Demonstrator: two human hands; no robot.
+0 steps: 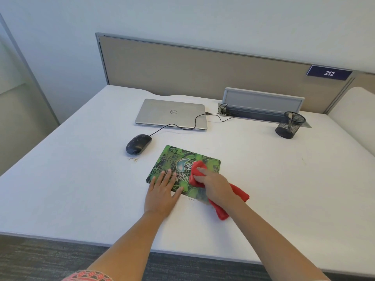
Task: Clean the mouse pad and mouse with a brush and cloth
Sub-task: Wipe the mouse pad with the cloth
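A green patterned mouse pad lies on the white desk near the front. My left hand rests flat on the pad's near left corner, fingers spread. My right hand presses a bunched red cloth onto the pad's right half; the cloth's tail trails off the pad toward the front edge. A black wired mouse sits on the desk beyond the pad's left corner, touched by neither hand. No brush is in sight.
A closed silver laptop lies behind the mouse, its cable running to a desk socket flap. A black mesh pen cup stands back right. Crumbs lie near the mouse. A beige partition walls the back.
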